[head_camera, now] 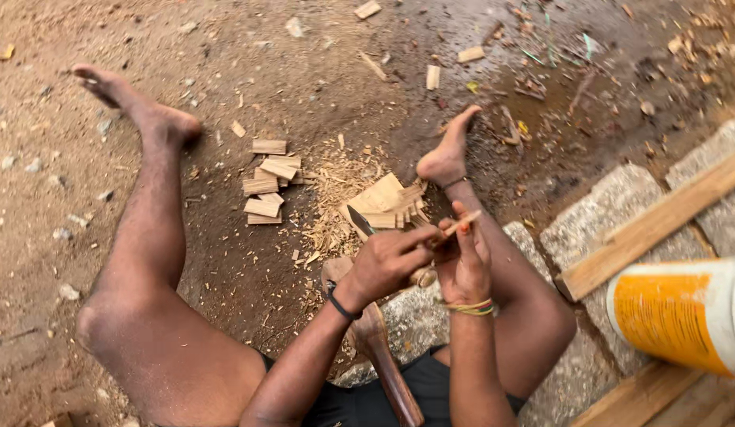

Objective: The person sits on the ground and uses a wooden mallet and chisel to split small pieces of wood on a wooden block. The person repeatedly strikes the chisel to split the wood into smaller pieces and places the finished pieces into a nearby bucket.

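Observation:
I sit on the dirt with both legs spread, my hands together between them. My left hand (387, 261), with a black band on the wrist, grips a knife whose dark blade (359, 222) sticks out up and to the left. My right hand (465, 267), with yellow threads round the wrist, pinches a thin wooden sliver (465, 223) that points up and right. The two hands touch at the fingers. Just below them a wooden-handled tool (386, 364) lies between my thighs.
A pile of small flat wood pieces (268, 186) lies on the ground ahead, another heap (387, 204) and shavings (336, 186) near my right foot. Stone blocks (613, 202), a plank (656, 224) and a white and orange cylinder (684, 312) are at the right.

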